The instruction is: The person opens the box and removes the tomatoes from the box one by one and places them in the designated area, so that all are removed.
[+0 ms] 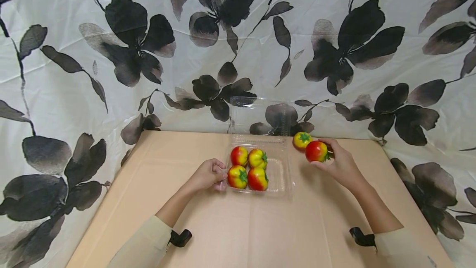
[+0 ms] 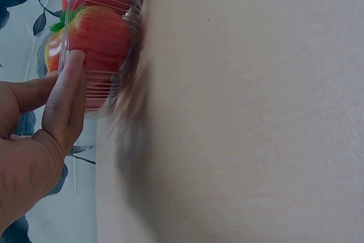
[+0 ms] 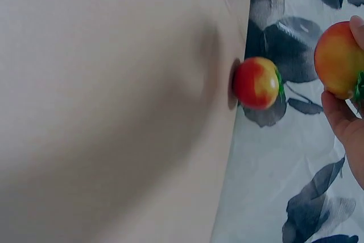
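Note:
A clear plastic clamshell box (image 1: 277, 173) stands on the table with its lid (image 1: 260, 117) raised at the back. Several red-and-yellow tomatoes (image 1: 247, 168) with green calyxes fill its left part; the right part of the tray is bare. My left hand (image 1: 208, 175) pinches the box's left rim between thumb and fingers, close beside the tomatoes (image 2: 99, 35) seen through the ribbed wall. To the right of the box, my right hand (image 1: 342, 163) holds another tomato (image 3: 341, 60) raised above the table, its calyx turned toward the palm. One more tomato (image 1: 302, 140) rests just behind it.
The light tan tabletop (image 1: 275, 235) ends at a back edge close behind the box and the loose tomato. A white cloth with dark flowers (image 1: 238, 53) hangs behind it and shows along both sides. Black wrist straps (image 1: 362, 237) sit at the sleeve cuffs.

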Action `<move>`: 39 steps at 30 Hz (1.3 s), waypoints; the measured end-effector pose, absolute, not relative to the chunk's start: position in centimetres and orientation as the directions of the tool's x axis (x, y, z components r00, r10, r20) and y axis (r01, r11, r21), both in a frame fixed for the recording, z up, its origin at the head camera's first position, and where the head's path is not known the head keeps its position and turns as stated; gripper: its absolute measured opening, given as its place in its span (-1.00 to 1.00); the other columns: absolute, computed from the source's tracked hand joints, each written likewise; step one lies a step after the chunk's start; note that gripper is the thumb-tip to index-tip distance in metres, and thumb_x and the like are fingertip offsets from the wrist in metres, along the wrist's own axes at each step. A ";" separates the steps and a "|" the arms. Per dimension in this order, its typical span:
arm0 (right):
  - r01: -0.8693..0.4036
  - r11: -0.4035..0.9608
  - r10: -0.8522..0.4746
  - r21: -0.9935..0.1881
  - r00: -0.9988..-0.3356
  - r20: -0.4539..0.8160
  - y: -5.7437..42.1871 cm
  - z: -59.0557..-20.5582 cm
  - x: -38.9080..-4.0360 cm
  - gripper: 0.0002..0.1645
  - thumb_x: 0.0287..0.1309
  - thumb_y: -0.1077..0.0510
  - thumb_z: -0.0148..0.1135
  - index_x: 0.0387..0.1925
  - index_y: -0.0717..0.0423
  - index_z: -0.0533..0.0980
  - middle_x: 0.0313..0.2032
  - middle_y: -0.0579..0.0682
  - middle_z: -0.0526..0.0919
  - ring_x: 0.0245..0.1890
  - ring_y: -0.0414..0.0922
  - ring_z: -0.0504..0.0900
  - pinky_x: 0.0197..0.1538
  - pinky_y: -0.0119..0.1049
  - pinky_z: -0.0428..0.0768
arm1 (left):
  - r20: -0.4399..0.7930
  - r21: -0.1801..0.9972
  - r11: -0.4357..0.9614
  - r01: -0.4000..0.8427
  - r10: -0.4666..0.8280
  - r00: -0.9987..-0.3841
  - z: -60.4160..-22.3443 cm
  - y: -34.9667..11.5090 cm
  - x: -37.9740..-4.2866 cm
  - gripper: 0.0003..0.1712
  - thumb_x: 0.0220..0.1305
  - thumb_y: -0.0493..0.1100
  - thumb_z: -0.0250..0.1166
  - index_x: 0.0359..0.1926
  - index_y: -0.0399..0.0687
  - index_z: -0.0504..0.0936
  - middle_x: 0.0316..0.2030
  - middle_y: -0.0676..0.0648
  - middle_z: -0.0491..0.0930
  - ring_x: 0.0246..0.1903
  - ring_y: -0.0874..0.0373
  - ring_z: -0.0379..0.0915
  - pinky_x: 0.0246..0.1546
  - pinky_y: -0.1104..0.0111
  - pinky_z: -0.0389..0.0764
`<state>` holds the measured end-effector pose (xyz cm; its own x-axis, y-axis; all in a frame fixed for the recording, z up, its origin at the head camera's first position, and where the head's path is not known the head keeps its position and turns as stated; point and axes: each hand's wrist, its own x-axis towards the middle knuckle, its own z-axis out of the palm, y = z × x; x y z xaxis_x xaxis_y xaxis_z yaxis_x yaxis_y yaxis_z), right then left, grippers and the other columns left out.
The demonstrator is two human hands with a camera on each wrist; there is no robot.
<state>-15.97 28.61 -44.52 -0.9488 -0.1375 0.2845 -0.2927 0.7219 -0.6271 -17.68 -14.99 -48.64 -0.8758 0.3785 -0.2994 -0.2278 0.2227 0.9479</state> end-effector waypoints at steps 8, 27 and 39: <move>-0.223 0.788 -0.092 -0.574 -0.964 0.249 30.4 -44.0 -17.3 -0.10 0.14 0.00 0.56 0.41 0.21 0.36 0.25 0.33 0.54 0.12 0.26 0.55 0.13 -0.01 0.76 | -0.298 0.947 0.230 -0.224 0.372 -0.879 -48.4 -15.0 -17.7 -0.68 0.36 -0.50 0.21 0.08 -0.46 0.37 -0.42 -0.19 0.64 -0.56 0.09 0.64 -0.47 0.30 0.81; -0.197 0.840 -0.109 -0.506 -0.974 0.199 32.9 -44.6 -21.0 -0.14 0.10 0.22 0.55 0.40 0.27 0.38 0.22 0.45 0.45 0.19 0.40 0.43 0.27 0.46 0.48 | -0.306 0.945 0.227 -0.234 0.368 -0.878 -48.6 -14.9 -17.7 -0.66 0.35 -0.51 0.22 0.09 -0.48 0.37 -0.40 -0.20 0.62 -0.55 0.09 0.66 -0.45 0.24 0.83; -0.057 0.854 -0.027 -0.517 -0.998 0.065 33.6 -45.6 -23.0 -0.07 0.17 0.17 0.50 0.44 0.34 0.23 0.28 0.50 0.38 0.19 0.42 0.40 0.33 0.43 0.44 | -0.303 0.946 0.230 -0.230 0.371 -0.878 -48.5 -14.9 -17.7 -0.66 0.36 -0.50 0.24 0.09 -0.47 0.37 -0.42 -0.19 0.64 -0.56 0.11 0.65 -0.46 0.27 0.82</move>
<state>-23.00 33.60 -45.63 -0.9975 -0.0274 0.0648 -0.0571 0.8539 -0.5173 -17.73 -14.95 -48.55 -0.8778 0.3708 -0.3033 -0.2297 0.2297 0.9458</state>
